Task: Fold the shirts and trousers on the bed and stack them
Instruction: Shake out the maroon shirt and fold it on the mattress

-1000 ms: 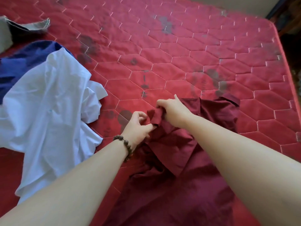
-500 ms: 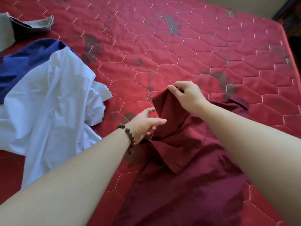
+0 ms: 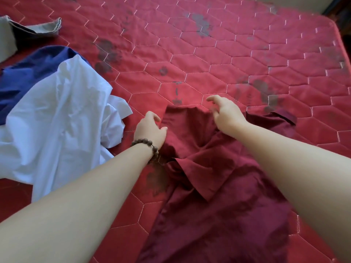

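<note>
A maroon shirt (image 3: 218, 205) lies crumpled on the red quilted bed (image 3: 218, 59), its collar to the right. One sleeve (image 3: 186, 126) is spread flat toward the far side. My left hand (image 3: 150, 130), with a bead bracelet on the wrist, pinches the sleeve's left edge between thumb and curled fingers. Just above the sleeve's far right corner is my right hand (image 3: 226, 114), fingers loosely spread and holding nothing.
A crumpled white shirt (image 3: 57, 120) lies to the left, partly over a dark blue garment (image 3: 28, 73). Grey trousers (image 3: 34, 29) sit at the far left corner. The bed's right edge (image 3: 341, 54) runs along the frame's right side.
My right hand carried the sleeve away from me, laid it flat and let go of it. My left hand shifted to the sleeve's left edge.
</note>
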`<state>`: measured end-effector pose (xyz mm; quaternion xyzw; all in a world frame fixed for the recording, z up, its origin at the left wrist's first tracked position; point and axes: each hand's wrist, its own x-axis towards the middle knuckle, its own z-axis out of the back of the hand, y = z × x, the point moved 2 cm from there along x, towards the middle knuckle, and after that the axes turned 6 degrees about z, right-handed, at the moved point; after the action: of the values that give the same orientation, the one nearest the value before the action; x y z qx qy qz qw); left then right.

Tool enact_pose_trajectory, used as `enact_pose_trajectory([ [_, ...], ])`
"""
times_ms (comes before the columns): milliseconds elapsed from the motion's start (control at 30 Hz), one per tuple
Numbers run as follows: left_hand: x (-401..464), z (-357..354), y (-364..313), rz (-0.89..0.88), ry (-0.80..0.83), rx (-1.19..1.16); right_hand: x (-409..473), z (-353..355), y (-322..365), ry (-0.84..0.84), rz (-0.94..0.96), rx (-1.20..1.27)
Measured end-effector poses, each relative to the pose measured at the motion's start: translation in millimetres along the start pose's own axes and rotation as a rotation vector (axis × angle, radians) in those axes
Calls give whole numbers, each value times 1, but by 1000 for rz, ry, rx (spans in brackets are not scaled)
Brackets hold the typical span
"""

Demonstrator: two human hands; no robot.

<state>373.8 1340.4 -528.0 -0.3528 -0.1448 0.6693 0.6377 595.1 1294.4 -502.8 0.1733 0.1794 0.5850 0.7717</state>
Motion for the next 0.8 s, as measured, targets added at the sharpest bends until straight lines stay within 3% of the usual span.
enact_pose_trajectory([
  [67,-12,2,-3,-164,-116,24,-13,2,-12,35,83,-60],
  [133,-34,2,-10,-483,-116,-28,-29,7,-27,106,167,-175],
  [233,-70,-12,-6,-792,262,169,-52,15,-49,346,247,-447],
  [267,-76,-18,1,-816,384,322,-59,17,-56,421,251,-510],
  [333,-80,-28,15,-827,467,551,-72,19,-65,490,260,-563],
  [400,-76,-29,19,-781,435,515,-80,18,-66,450,267,-518],
  [500,-69,-21,12,-631,353,206,-74,14,-56,244,240,-246],
  [633,-57,-9,6,-217,228,-195,-36,13,-27,-30,-11,79],
  [700,-47,-6,9,-45,175,-188,-15,11,-10,-48,-95,-9],
  [800,-38,-4,21,128,161,-2,2,-1,-1,93,-168,-263],
])
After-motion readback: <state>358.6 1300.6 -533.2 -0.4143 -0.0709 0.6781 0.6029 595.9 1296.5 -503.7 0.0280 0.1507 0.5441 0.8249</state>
